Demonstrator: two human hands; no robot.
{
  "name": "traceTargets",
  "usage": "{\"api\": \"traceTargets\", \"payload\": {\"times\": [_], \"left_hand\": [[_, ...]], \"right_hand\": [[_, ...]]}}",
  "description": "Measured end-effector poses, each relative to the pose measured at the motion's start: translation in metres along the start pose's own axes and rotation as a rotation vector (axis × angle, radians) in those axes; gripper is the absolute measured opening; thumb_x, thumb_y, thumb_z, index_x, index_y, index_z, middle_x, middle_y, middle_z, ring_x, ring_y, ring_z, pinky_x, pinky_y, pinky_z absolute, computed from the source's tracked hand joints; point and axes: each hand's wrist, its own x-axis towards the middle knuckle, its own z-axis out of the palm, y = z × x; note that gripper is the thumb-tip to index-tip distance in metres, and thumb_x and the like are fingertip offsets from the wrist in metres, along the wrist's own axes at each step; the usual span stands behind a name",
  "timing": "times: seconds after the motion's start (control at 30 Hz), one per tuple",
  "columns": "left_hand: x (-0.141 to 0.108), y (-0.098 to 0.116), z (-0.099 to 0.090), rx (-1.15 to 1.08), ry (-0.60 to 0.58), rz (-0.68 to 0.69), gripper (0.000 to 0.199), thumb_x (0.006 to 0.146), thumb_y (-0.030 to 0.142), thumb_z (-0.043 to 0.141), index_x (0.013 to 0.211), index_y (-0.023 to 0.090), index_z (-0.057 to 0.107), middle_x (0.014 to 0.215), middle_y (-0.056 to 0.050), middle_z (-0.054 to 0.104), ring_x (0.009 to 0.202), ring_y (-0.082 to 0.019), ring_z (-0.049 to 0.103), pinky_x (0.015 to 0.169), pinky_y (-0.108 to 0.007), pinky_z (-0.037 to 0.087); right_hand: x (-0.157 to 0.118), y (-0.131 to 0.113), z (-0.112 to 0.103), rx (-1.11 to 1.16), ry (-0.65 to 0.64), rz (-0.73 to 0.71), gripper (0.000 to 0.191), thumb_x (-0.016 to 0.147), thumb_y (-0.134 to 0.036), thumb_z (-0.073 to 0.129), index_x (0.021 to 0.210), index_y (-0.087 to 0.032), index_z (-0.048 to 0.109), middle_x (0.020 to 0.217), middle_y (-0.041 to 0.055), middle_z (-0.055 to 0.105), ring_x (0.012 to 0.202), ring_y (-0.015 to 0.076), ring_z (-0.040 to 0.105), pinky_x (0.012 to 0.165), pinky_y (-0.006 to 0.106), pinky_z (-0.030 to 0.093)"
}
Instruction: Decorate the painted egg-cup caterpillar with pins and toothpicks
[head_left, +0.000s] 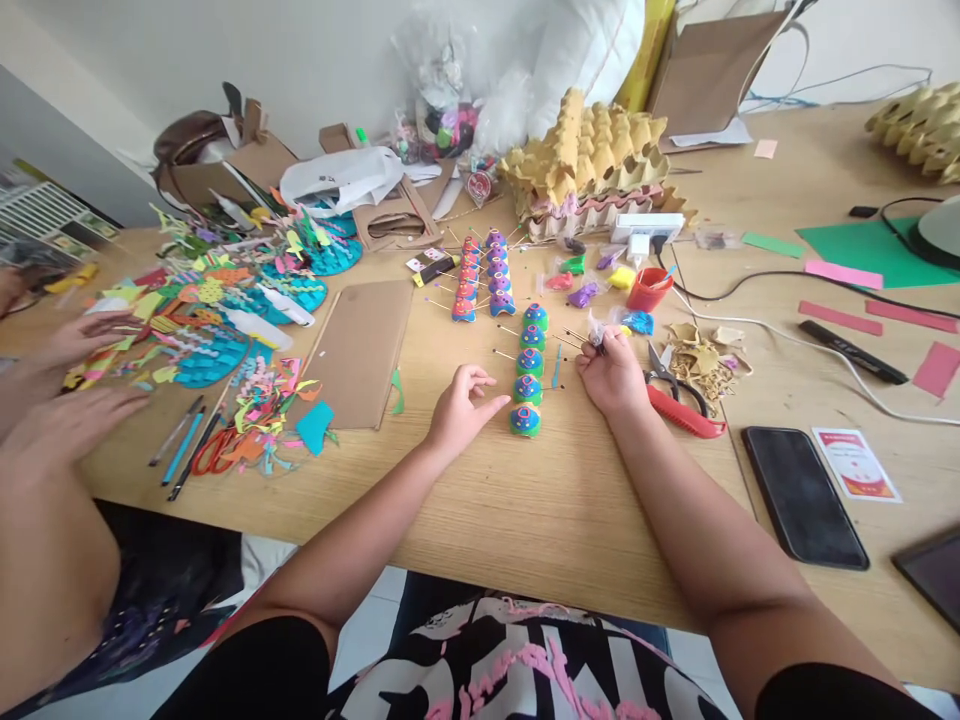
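A blue and green egg-carton caterpillar (528,362) lies lengthwise in front of me, with thin sticks poking out of its sides. Just left of its near end is my left hand (466,408), fingers apart and nothing in them. On the other side, my right hand (616,378) is closed around a small clear plastic bag (596,330) with something dark inside. Several thin sticks (574,338) with dark tips jut from the same hand. A thin blue tool (556,366) lies between the caterpillar and that hand. Farther back sit a red caterpillar (466,280) and a purple one (499,273), also with sticks.
Scissors (667,378), a red cutter (686,412) and carton scraps (701,362) lie beside my right wrist. Small clay bags and a red cup (649,290) stand behind. A phone (804,497) is at right. Cardboard (367,350), paper scraps and another person's hands (82,400) are at left.
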Motion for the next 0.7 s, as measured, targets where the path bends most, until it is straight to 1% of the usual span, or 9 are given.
{"api": "traceTargets", "payload": {"times": [0.1, 0.2, 0.3, 0.4, 0.53, 0.7], "left_hand": [[0.007, -0.003, 0.005, -0.061, -0.094, -0.044, 0.040, 0.078, 0.039, 0.087, 0.101, 0.024, 0.057, 0.106, -0.004, 0.078, 0.082, -0.015, 0.063, 0.085, -0.032, 0.050], [0.016, -0.005, 0.009, -0.111, -0.170, -0.078, 0.035, 0.078, 0.038, 0.086, 0.098, 0.023, 0.061, 0.100, -0.003, 0.080, 0.077, -0.014, 0.063, 0.084, -0.032, 0.050], [0.018, -0.009, 0.010, -0.078, -0.178, -0.045, 0.032, 0.077, 0.036, 0.086, 0.099, 0.022, 0.067, 0.099, -0.002, 0.080, 0.076, -0.014, 0.062, 0.081, -0.030, 0.050], [0.017, -0.010, 0.012, -0.021, -0.187, 0.000, 0.032, 0.078, 0.031, 0.085, 0.107, 0.023, 0.073, 0.101, -0.002, 0.080, 0.073, -0.013, 0.060, 0.077, -0.029, 0.050], [0.022, -0.004, 0.015, 0.068, -0.202, 0.058, 0.036, 0.081, 0.024, 0.084, 0.117, 0.024, 0.079, 0.102, -0.003, 0.082, 0.070, -0.012, 0.059, 0.074, -0.029, 0.051], [0.033, 0.002, 0.019, 0.198, -0.187, 0.169, 0.036, 0.083, 0.021, 0.084, 0.118, 0.026, 0.081, 0.095, -0.002, 0.081, 0.073, -0.014, 0.061, 0.074, -0.029, 0.053]], "right_hand": [[0.000, 0.000, 0.000, 0.012, 0.010, 0.003, 0.051, 0.058, -0.031, 0.099, 0.082, -0.024, 0.054, 0.077, -0.0087, 0.054, 0.064, 0.0060, 0.052, 0.055, 0.017, 0.046], [0.000, 0.000, 0.001, 0.019, 0.016, 0.006, 0.052, 0.058, -0.030, 0.098, 0.082, -0.024, 0.053, 0.077, -0.0090, 0.054, 0.064, 0.0059, 0.052, 0.055, 0.017, 0.046], [0.000, 0.000, 0.001, 0.012, 0.017, 0.006, 0.049, 0.062, -0.029, 0.096, 0.082, -0.024, 0.052, 0.078, -0.0089, 0.055, 0.064, 0.0058, 0.052, 0.055, 0.017, 0.046], [-0.001, 0.000, 0.001, 0.002, 0.019, 0.010, 0.047, 0.064, -0.029, 0.095, 0.083, -0.025, 0.052, 0.077, -0.0084, 0.055, 0.064, 0.0062, 0.053, 0.056, 0.018, 0.047], [-0.001, -0.001, 0.001, -0.021, 0.021, 0.000, 0.044, 0.068, -0.030, 0.092, 0.084, -0.026, 0.051, 0.077, -0.0079, 0.055, 0.064, 0.0070, 0.053, 0.056, 0.018, 0.047], [0.000, 0.000, 0.002, -0.044, 0.030, -0.006, 0.044, 0.069, -0.032, 0.091, 0.083, -0.026, 0.050, 0.076, -0.0077, 0.053, 0.063, 0.0077, 0.051, 0.054, 0.019, 0.046]]}}
